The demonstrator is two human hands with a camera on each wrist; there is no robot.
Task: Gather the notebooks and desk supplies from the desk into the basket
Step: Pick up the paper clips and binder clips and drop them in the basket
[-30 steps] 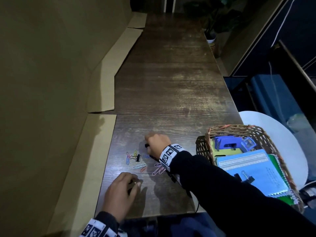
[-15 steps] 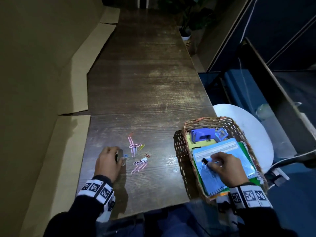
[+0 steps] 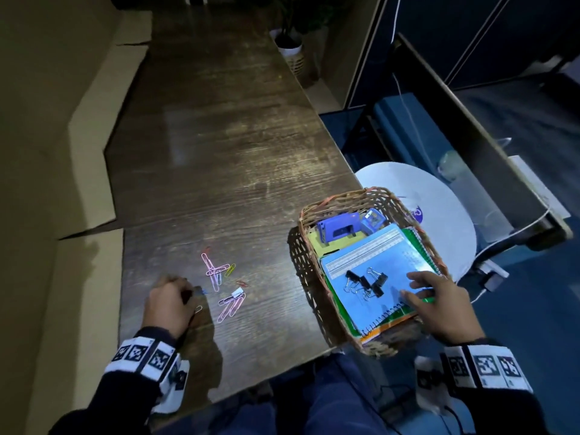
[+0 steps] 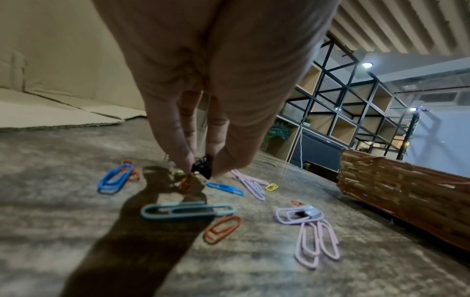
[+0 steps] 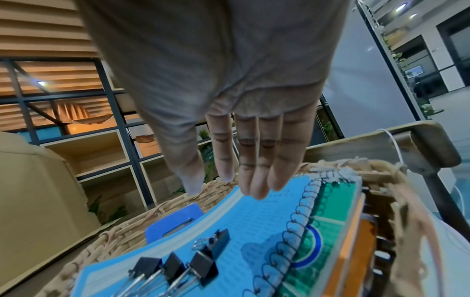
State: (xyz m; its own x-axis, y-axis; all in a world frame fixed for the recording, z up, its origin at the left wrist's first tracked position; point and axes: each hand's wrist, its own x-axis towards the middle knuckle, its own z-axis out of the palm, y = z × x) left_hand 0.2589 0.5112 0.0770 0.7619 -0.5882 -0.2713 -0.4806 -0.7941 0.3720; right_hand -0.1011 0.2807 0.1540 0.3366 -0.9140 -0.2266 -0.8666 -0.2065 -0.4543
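Observation:
Several coloured paper clips (image 3: 219, 277) (image 4: 188, 210) lie scattered on the dark wooden desk (image 3: 219, 152). My left hand (image 3: 188, 296) (image 4: 201, 170) sits among them, thumb and fingertips pinching a small black binder clip (image 4: 202, 167) right at the desk surface. The wicker basket (image 3: 303, 246) (image 4: 406, 191) stands at the desk's right edge, holding a blue spiral notebook (image 3: 392, 255) (image 5: 254, 221) on top of others. Several black binder clips (image 3: 365, 282) (image 5: 178, 265) rest on its cover. My right hand (image 3: 408, 287) (image 5: 223, 188) hovers over the notebook's near right corner, fingers straight, holding nothing.
A blue hole punch (image 3: 337, 227) and a small blue box (image 3: 372, 219) lie at the basket's far end. Cardboard sheets (image 3: 94, 183) line the desk's left side. A white round stool (image 3: 445, 215) stands right of the basket, and a potted plant (image 3: 288, 45) stands beyond the desk's far right edge.
My right hand carried a binder clip from the desk to the basket, let it go on the blue notebook and drew back open. My left hand moved up to the clips and pinches one.

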